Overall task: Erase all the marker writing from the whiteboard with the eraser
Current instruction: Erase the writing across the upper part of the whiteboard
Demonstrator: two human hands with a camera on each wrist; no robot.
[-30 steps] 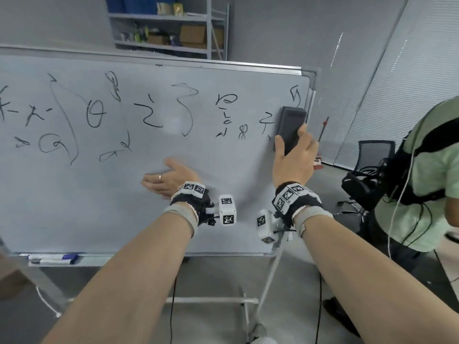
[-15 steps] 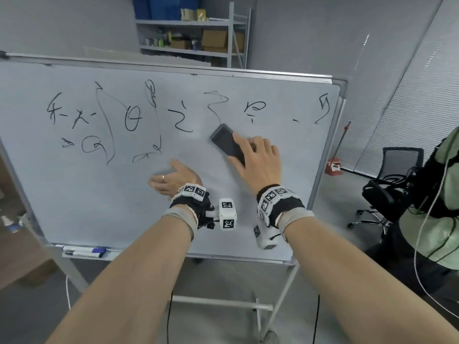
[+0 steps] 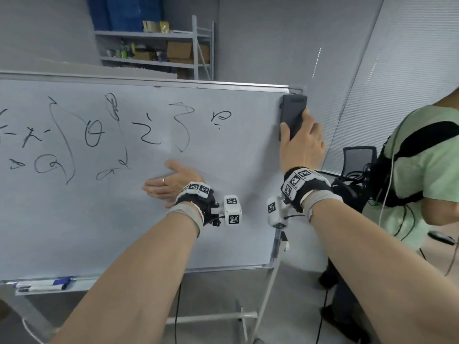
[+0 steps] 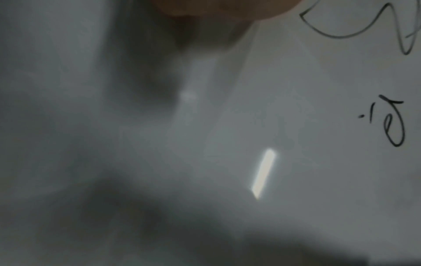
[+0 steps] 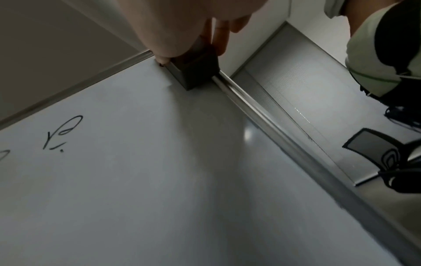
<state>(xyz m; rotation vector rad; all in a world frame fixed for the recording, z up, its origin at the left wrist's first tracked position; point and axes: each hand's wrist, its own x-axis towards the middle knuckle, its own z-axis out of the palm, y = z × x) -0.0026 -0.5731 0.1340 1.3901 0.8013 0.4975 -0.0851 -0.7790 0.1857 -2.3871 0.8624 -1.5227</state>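
The right hand (image 3: 301,147) held the dark eraser (image 3: 292,115) upright against the whiteboard (image 3: 236,219), tucked into the top right corner so that its long edge ran along the metal frame; the thumb lay on one side and the fingers (image 3: 314,130) wrapped the other, grasping it firmly. From the right wrist view the eraser (image 5: 196,72) sat flush on the board surface, right where the top rail and the side rail met. The left hand (image 3: 171,186) rested flat on the board lower down and toward the middle, fingers released and stretched out to the left, a ring on one of them. The stretch of board between the two hands and the right edge was bare. Black marker writing (image 3: 94,135) covered the upper left and centre of the board, the nearest remaining squiggle (image 3: 220,117) sitting well to the left of the eraser. Markers (image 3: 42,284) lay in the tray at the bottom left. A person in a pale green shirt (image 3: 422,175) stood just to the right of the board, near a black office chair (image 3: 357,160), and a metal shelf unit (image 3: 159,48) with boxes stood behind.
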